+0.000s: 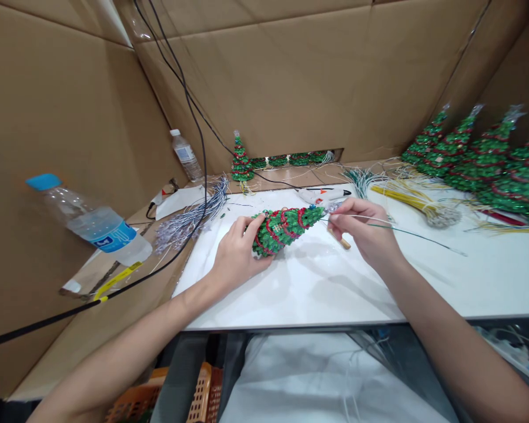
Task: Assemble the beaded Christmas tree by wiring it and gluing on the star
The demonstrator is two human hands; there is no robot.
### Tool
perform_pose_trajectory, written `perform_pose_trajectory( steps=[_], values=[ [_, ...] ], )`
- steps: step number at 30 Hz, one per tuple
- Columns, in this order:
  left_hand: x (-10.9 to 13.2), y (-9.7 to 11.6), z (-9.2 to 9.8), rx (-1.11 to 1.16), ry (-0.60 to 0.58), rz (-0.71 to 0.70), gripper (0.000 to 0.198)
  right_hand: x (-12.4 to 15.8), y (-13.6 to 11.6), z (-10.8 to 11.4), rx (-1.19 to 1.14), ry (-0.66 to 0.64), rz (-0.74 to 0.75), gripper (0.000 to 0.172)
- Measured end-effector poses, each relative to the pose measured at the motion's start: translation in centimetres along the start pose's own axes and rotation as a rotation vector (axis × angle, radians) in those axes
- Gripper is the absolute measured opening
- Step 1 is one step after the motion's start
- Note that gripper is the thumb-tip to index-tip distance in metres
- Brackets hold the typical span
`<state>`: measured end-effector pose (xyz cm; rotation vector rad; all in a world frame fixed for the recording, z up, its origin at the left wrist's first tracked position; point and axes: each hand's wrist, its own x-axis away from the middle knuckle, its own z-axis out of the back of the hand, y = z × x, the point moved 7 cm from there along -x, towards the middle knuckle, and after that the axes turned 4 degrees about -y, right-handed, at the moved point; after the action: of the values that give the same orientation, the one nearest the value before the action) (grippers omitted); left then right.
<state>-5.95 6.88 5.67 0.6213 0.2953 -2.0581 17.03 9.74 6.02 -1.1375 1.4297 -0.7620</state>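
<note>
A small beaded Christmas tree, green with red garland bands, lies tilted over the white board, its tip pointing right. My left hand is wrapped around its wide base. At the tip, my right hand pinches a clear star topper, mostly hidden by the fingers. A white wire and a green wire trail rightward past the thumb. Just below the tip, a short tan stick rests on the white board.
Finished trees crowd the right side; one small tree stands behind. Bundles of purple-tipped wires, yellow wires and green wires lie around. A glue gun, water bottle and hanging black cable are near.
</note>
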Motion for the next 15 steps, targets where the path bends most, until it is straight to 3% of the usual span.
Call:
perform_pose_trajectory(
  steps=[2, 6, 8, 11, 15],
  values=[
    [0.0, 0.0, 0.0, 0.003, -0.003, 0.000, 0.078, 0.0, 0.3, -0.1, 0.018, -0.023, -0.033, 0.011],
    [0.1, 0.0, 0.0, 0.003, -0.002, -0.006, 0.078, 0.1, -0.2, 0.8, -0.050, 0.047, 0.041, 0.005],
    [0.1, 0.0, 0.0, 0.002, -0.005, -0.003, 0.078, 0.1, -0.2, 0.9, -0.026, 0.044, 0.053, 0.017],
    [0.1, -0.1, -0.1, 0.003, -0.008, 0.006, 0.078, 0.1, 0.1, 0.0, 0.056, -0.052, 0.010, 0.032],
    [0.0, -0.4, -0.2, 0.012, -0.017, 0.030, 0.079, 0.2, 0.5, -0.5, 0.099, -0.133, -0.025, 0.035]
  ],
)
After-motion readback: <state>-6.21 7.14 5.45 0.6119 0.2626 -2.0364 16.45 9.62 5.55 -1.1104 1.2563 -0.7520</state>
